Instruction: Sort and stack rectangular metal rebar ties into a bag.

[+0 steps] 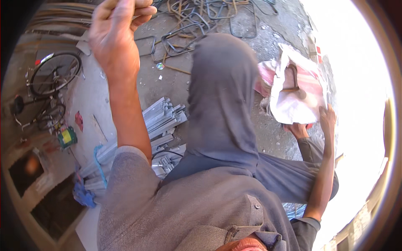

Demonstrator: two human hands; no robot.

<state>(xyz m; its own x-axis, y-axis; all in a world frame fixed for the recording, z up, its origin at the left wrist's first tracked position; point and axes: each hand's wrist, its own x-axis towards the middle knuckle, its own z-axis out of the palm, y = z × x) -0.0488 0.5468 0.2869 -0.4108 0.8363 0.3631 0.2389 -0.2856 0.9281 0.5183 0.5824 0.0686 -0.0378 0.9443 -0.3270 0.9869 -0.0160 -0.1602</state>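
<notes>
"Where is the right hand (328,118)?"

"At the sack (298,106), on the person's right. It has the near right edge, with the fingers closed on it."

"And the sack itself?"

"It's on the floor (173,88), beyond the right foot (299,130). It's white and pink, with its mouth spread open toward us. A bent rod (295,77) shows inside that opening, brown and hooked."

"What about the left hand (116,33)?"

"Raised high on the left side, well apart from the sack. The fingers are curled, but the top edge cuts across them, so I can't tell whether they hold anything."

"How is the person placed?"

"Low down, legs bent. The left leg (222,100) rises dark in the middle, and the right leg (289,178) folds out to the right, its foot just beside the sack's near edge."

"What lies around?"

"Past the left knee there's a tangle of bent metal rings (186,27), some dark, some rusty. A small shiny disc (160,66) lies near them. Left of the left leg, grey metal bars (165,117) are heaped lengthwise, with a blue strap (97,157) across them."

"And farther left?"

"A bicycle (55,76), near a green and yellow can (67,137). Nearer us is some crumpled blue plastic (83,191)."
</notes>
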